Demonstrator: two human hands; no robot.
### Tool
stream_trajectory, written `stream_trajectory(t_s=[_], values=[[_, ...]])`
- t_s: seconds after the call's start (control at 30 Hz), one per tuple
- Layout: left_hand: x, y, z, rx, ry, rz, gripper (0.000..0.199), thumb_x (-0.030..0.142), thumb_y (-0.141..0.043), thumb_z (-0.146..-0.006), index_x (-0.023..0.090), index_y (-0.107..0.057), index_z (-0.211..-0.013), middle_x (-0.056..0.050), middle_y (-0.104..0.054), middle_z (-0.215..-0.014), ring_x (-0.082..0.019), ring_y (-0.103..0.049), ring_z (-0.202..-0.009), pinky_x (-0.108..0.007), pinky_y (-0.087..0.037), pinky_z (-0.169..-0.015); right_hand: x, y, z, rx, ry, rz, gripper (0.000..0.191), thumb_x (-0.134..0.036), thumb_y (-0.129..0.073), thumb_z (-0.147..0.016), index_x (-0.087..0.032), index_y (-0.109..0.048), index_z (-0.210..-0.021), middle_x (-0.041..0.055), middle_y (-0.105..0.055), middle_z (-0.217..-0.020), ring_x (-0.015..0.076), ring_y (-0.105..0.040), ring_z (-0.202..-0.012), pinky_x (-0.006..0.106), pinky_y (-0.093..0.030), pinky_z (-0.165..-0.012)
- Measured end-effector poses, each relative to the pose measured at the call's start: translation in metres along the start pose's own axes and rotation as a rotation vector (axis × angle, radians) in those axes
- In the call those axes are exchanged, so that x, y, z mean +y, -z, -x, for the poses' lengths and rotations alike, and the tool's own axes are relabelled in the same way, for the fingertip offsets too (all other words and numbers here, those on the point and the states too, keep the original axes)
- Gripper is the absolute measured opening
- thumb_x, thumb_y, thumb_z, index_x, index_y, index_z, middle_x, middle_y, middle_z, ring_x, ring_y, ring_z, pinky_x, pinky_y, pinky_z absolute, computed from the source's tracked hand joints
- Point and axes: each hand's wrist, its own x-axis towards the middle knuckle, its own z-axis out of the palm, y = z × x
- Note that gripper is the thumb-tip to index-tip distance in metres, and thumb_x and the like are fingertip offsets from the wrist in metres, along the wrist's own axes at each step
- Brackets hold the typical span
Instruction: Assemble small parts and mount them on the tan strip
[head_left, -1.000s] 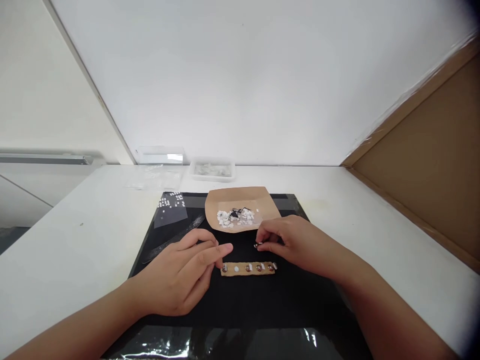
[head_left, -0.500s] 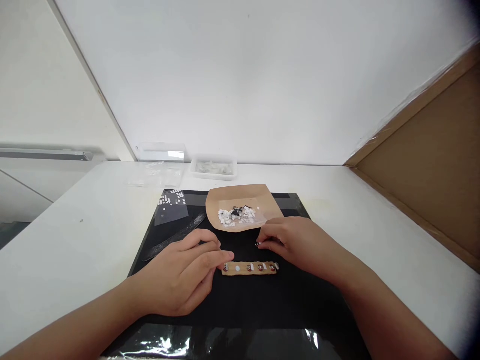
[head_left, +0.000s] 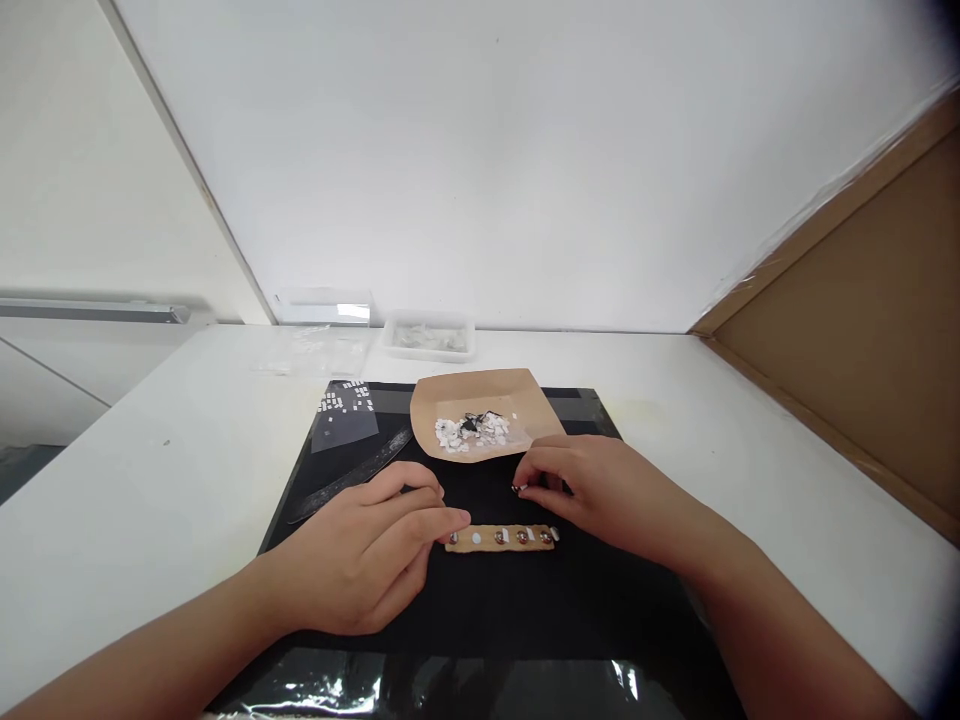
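Note:
A narrow tan strip (head_left: 489,541) lies crosswise on the black mat (head_left: 517,610). Along it sit several small shiny reddish-brown pieces with white tabs, and one bare white dot. My left hand (head_left: 375,555) rests on the mat with its fingertips closed at the strip's left end, partly covering it. Above the strip's right half, my right hand (head_left: 581,480) pinches a tiny dark, shiny piece (head_left: 516,489) with a bit of white between thumb and forefinger. What kind of piece it is, I cannot make out.
Behind the hands, a brown paper tray (head_left: 435,395) holds white and black scraps. A dark file-like strip (head_left: 352,478) and a clear sheet of white tabs (head_left: 345,420) lie on the left. A translucent box (head_left: 429,352) stands by the wall; a brown framed board (head_left: 847,330) leans right.
The view has shifted very slightly. Both hands stay in nearly the same place, and the right fingers still pinch the tiny piece.

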Motion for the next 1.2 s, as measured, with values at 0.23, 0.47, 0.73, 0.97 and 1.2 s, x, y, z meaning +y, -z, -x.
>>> stream_trajectory(t_s=[0.23,0.47,0.73,0.97,1.2], values=[[0.001,0.001,0.001,-0.014,0.019,0.013,0.049,-0.001,-0.053,-0.087,0.011,-0.05,-0.134,-0.01,-0.069,-0.102,-0.024,-0.055,-0.1,-0.044,-0.056,-0.092,0.002,0.002,0.001,0.007,0.002,-0.013,0.012,-0.029,-0.063,-0.095,-0.028,-0.075,-0.096,-0.0003,-0.076,-0.097,0.0187,-0.069,-0.084,0.031,-0.05,-0.073],[0.001,0.0,0.001,-0.021,0.005,0.021,0.048,-0.003,-0.054,-0.086,0.009,-0.051,-0.132,-0.01,-0.068,-0.103,-0.024,-0.054,-0.101,-0.043,-0.055,-0.094,0.001,0.001,0.0,-0.027,0.0,-0.004,0.011,-0.026,-0.065,-0.092,-0.027,-0.074,-0.098,-0.0001,-0.075,-0.096,0.0194,-0.069,-0.087,0.031,-0.05,-0.072],[0.001,-0.001,0.003,-0.033,0.017,0.022,0.048,-0.001,-0.055,-0.086,0.01,-0.052,-0.133,-0.01,-0.069,-0.104,-0.024,-0.054,-0.102,-0.042,-0.056,-0.093,0.003,0.01,0.009,-0.004,-0.022,-0.097,0.021,-0.03,-0.066,-0.088,-0.027,-0.071,-0.109,0.0011,-0.074,-0.094,0.0173,-0.067,-0.079,0.03,-0.052,-0.072],[0.001,-0.001,0.0,-0.062,0.013,-0.025,0.04,0.004,-0.058,-0.088,0.011,-0.057,-0.127,-0.011,-0.07,-0.101,-0.025,-0.057,-0.105,-0.041,-0.058,-0.09,-0.005,0.014,0.016,-0.063,0.012,-0.227,0.032,-0.041,-0.077,-0.081,-0.027,-0.071,-0.109,0.0013,-0.073,-0.103,0.0198,-0.067,-0.091,0.033,-0.052,-0.081],[0.002,0.0,-0.001,-0.07,-0.001,-0.051,0.036,0.008,-0.06,-0.088,0.01,-0.06,-0.124,-0.011,-0.071,-0.1,-0.026,-0.059,-0.106,-0.04,-0.06,-0.089,-0.019,0.001,0.011,-0.14,0.046,-0.218,0.033,-0.025,-0.079,-0.079,-0.029,-0.069,-0.11,-0.0017,-0.072,-0.099,0.0185,-0.066,-0.09,0.029,-0.049,-0.078]])
